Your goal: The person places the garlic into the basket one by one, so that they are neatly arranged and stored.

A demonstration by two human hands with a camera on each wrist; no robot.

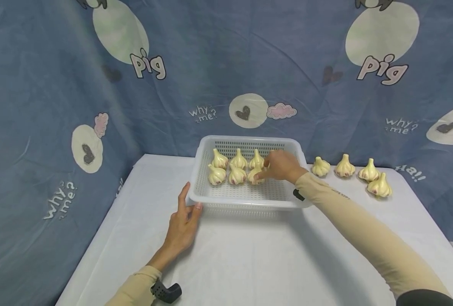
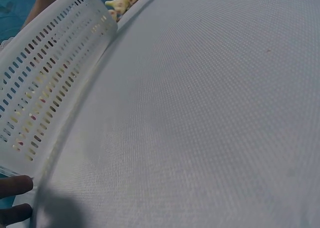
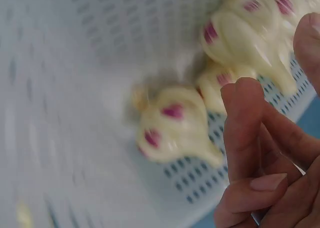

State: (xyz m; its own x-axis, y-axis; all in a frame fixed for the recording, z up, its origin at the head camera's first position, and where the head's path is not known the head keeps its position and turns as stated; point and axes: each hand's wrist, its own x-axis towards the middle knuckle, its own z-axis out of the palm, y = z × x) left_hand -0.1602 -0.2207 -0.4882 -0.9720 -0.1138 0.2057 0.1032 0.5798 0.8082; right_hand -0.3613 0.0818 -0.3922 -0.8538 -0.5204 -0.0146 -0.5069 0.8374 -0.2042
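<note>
In the head view a white plastic basket (image 1: 245, 203) stands on the table, with several garlic bulbs (image 1: 237, 175) in two rows inside. My right hand (image 1: 281, 165) is over its right half, thumb and fingers apart around the right end of the rows. The right wrist view shows the fingers (image 3: 243, 123) loosely bent close to a garlic bulb (image 3: 250, 42); whether they touch it I cannot tell. Another bulb (image 3: 175, 123) lies clear of them. My left hand (image 1: 182, 227) touches the basket's front left corner with fingers extended; the left wrist view catches two fingertips (image 2: 17, 186) beside it.
Right of the basket, several more garlic bulbs (image 1: 345, 166) sit along the table's back edge, two of them close together. A white cloth covers the table (image 1: 242, 263). Blue printed fabric (image 1: 180, 63) hangs behind and at the left.
</note>
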